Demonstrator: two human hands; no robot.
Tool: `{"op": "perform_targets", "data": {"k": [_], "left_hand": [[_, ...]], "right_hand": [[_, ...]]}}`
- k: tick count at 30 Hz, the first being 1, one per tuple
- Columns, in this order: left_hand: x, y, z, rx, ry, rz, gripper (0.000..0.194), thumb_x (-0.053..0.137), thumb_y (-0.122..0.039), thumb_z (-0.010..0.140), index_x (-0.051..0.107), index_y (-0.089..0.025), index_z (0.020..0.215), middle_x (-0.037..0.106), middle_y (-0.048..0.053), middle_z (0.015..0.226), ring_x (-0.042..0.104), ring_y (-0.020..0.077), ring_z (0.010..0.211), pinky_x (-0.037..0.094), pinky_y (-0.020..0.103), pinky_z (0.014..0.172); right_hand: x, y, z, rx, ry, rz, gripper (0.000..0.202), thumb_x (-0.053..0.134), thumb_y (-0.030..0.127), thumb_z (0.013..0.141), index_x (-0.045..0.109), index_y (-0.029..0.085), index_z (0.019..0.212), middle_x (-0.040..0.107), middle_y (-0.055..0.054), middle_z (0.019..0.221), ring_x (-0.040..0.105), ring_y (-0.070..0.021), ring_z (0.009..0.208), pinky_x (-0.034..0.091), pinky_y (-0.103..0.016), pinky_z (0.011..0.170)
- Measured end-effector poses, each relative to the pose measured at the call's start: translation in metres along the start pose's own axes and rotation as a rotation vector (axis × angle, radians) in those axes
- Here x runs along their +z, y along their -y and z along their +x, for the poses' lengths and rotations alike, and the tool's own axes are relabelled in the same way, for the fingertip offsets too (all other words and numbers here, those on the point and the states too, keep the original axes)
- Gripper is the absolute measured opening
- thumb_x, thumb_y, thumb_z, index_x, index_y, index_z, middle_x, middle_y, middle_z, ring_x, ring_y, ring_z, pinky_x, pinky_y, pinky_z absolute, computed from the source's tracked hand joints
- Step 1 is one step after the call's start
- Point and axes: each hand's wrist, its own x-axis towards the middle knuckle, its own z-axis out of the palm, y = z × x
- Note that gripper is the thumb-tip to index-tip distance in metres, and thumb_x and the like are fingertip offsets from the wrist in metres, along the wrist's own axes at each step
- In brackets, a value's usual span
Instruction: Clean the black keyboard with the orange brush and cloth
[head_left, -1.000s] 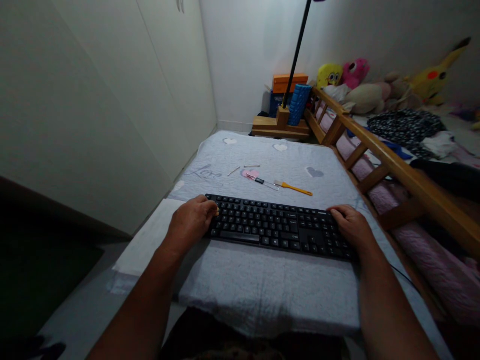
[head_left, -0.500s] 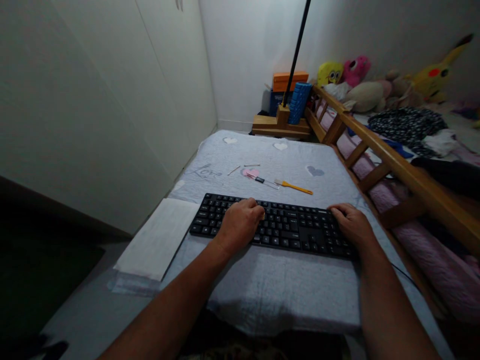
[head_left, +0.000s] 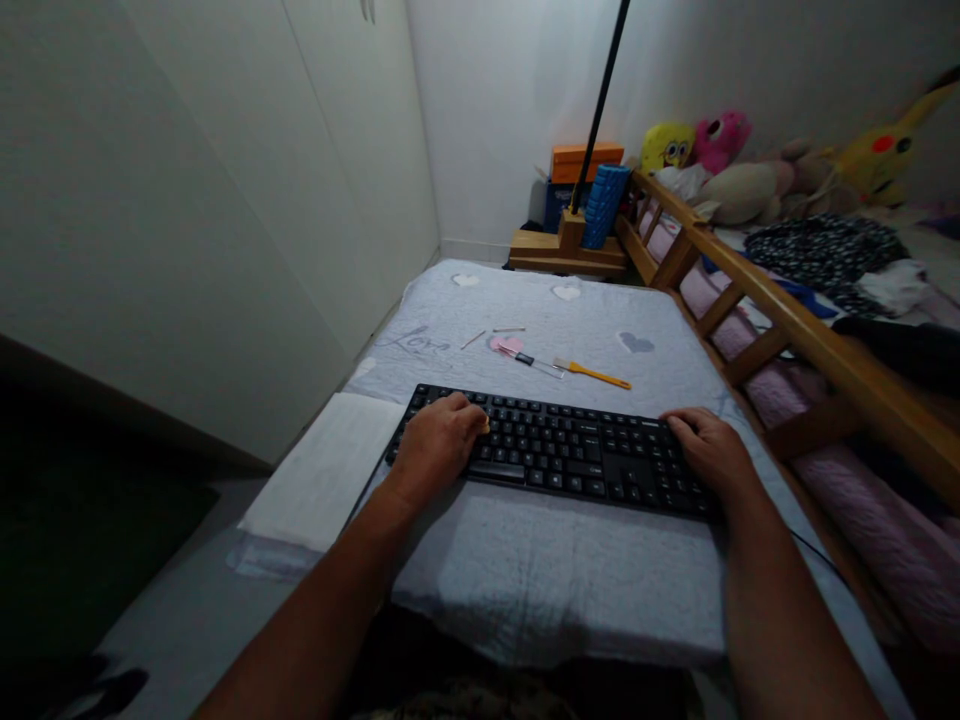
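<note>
A black keyboard [head_left: 551, 440] lies across the cloth-covered table in front of me. My left hand [head_left: 442, 432] is closed over the left part of its keys, pressing a small yellowish pad [head_left: 485, 427]. Only the pad's edge shows beside my fingers, so I cannot make out its kind. At the other end, my right hand [head_left: 705, 448] grips the keyboard's right edge, thumb on top near the corner. Beyond the keyboard lie a yellow-handled brush [head_left: 596, 375], a thin clear-handled tool [head_left: 529, 360] with a black band, and two cotton swabs [head_left: 509, 329].
A white folded sheet [head_left: 322, 465] lies at the table's left edge. A wooden bed rail [head_left: 780, 290] runs along the right side, with plush toys behind it. A white cabinet [head_left: 247, 180] stands left. A wooden stand [head_left: 570, 245] with a black pole is beyond the table.
My left hand has slid left along the keys with the yellowish pad, uncovering the middle keys. My right hand stays on the keyboard's right end. The view has shifted slightly.
</note>
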Motion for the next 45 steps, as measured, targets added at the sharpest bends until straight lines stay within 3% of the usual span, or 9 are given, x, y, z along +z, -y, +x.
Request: {"op": "perform_targets", "data": {"k": [14,45], "left_hand": [[-0.01,0.041,-0.009,-0.136,-0.083,-0.013,0.022,0.055,-0.03,0.095,0.074,-0.02,0.092,0.068,0.006,0.099,0.063,0.0181,0.087,0.046,0.029,0.077],[-0.028,0.059,-0.015,-0.301,-0.014,0.176,0.027,0.052,-0.034,0.095,0.075,-0.02,0.099,0.068,0.007,0.101,0.063,0.0193,0.088,0.042,0.027,0.071]], "right_hand": [[0.0,-0.001,0.002,0.011,0.006,-0.001,0.031,0.048,0.039,0.082,0.074,0.022,0.08,0.075,-0.01,0.096,0.067,-0.027,0.095,0.049,-0.04,0.093],[0.0,0.0,0.001,0.023,0.021,-0.041,0.033,0.047,0.039,0.084,0.074,0.02,0.084,0.074,-0.01,0.098,0.067,-0.0257,0.098,0.048,-0.036,0.093]]}}
